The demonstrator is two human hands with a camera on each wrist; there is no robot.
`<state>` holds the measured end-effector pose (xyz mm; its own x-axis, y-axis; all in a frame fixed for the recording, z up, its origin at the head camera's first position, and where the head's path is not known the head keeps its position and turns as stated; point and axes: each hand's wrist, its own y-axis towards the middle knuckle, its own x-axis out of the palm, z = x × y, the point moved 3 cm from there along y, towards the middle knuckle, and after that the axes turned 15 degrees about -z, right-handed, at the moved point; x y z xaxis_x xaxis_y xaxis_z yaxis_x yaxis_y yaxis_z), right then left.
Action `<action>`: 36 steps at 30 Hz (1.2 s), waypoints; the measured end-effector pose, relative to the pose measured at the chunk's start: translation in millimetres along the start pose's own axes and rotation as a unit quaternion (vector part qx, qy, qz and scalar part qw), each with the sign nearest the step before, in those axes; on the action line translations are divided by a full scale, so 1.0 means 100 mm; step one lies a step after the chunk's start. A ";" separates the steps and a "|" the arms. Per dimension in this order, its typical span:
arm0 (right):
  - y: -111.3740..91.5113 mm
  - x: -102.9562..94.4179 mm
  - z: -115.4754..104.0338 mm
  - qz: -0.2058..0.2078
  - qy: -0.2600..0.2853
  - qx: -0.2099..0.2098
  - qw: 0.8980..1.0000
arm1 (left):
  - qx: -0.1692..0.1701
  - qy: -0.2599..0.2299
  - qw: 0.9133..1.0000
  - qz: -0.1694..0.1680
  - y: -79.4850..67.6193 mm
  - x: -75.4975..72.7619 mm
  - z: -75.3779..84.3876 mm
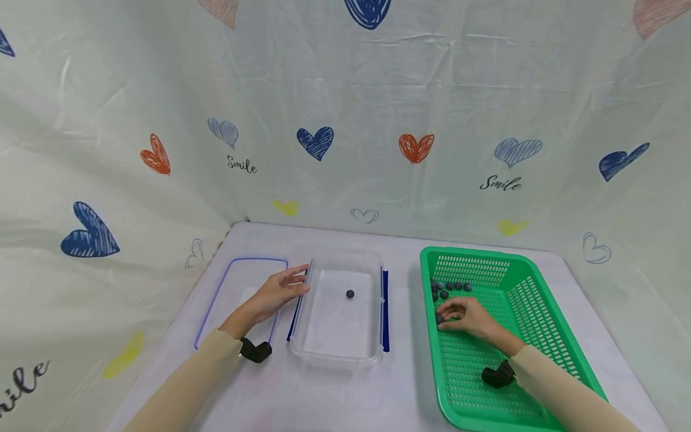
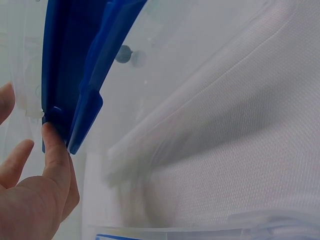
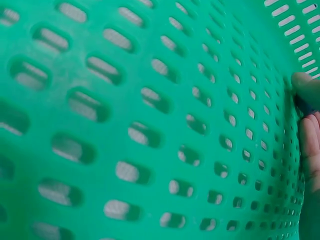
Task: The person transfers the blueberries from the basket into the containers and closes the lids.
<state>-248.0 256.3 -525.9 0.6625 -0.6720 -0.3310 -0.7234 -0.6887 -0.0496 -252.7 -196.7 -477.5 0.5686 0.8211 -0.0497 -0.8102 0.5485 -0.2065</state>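
My left hand (image 1: 272, 295) is at the left side of a clear plastic container (image 1: 337, 361), fingers extended and fingertips at its edge. In the left wrist view a fingertip touches the blue latch (image 2: 75, 65) that hangs unfastened there. One small dark round ball (image 1: 350, 294) lies inside the container. Over at the green basket (image 1: 439, 378), my right hand (image 1: 466, 315) reaches in near the left wall and pinches another dark ball (image 1: 439, 319) between thumb and fingers. The right wrist view shows that ball (image 3: 303, 106) only partly, between the fingertips.
Several more dark balls (image 1: 457, 286) lie in the basket's far left corner. A clear lid with a blue rim (image 1: 259, 258) lies flat left of the container. Another blue latch (image 1: 385, 312) sticks out on the container's right. A heart-printed curtain (image 1: 367, 90) stands behind the table.
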 end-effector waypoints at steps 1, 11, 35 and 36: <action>0.00 0.00 0.00 0.000 -0.006 -0.007 1.000 | 0.001 0.000 1.000 0.000 0.00 0.00 0.00; 0.02 0.02 -0.02 -0.007 -0.016 -0.018 1.000 | -0.001 0.001 1.000 -0.001 0.00 -0.01 -0.03; -0.05 -0.09 -0.21 0.020 -0.013 0.015 1.000 | 0.011 -0.011 1.000 -0.017 0.01 -0.02 -0.03; -0.05 -0.10 -0.22 0.023 -0.013 0.021 0.999 | 0.011 -0.010 1.000 -0.016 0.01 -0.02 -0.03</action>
<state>-246.3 260.4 -502.0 0.6230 -0.6951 -0.3588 -0.7610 -0.6447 -0.0723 -254.6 -198.2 -480.8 0.5919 0.8056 -0.0239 -0.7944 0.5782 -0.1863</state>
